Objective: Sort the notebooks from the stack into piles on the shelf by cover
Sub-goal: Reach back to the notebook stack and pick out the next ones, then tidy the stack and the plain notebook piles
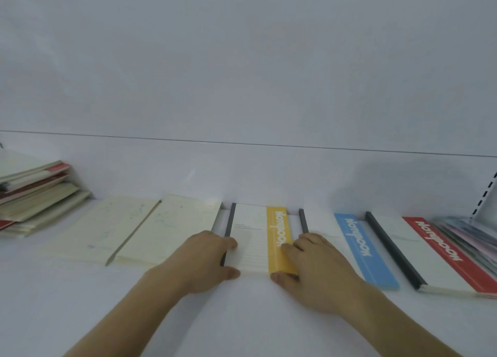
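A person's two hands rest on a white shelf [80, 289] at the near end of the yellow notebook [277, 238], a white-covered book with a dark spine on its left edge and a yellow band with white lettering down its right side. The left hand [204, 265] holds the book's near left corner: its fingers [228, 242] curl over the spine edge while the thumb lies along the near edge. The right hand [312, 273] holds the near right corner, with fingers lying on the yellow band and the thumb pressed against the book's near edge. The notebook lies flat on the shelf, roughly in the middle of the row.

Just to its right lies the blue notebook [360, 246], same design with a blue band, partly covered by the right hand. Further right sits the red notebook [435, 251], with a red band and a thick dark spine; whether one book or several lie there cannot be told. Beyond it, at the right edge, a fanned pile of pale pink and bluish covers [473, 235] is blurred.

Left of the yellow notebook lie two cream books [134, 230] side by side, with faint marks on their covers. At the far left stands the stack [35, 195] of unsorted notebooks, uneven, with red and cream edges showing
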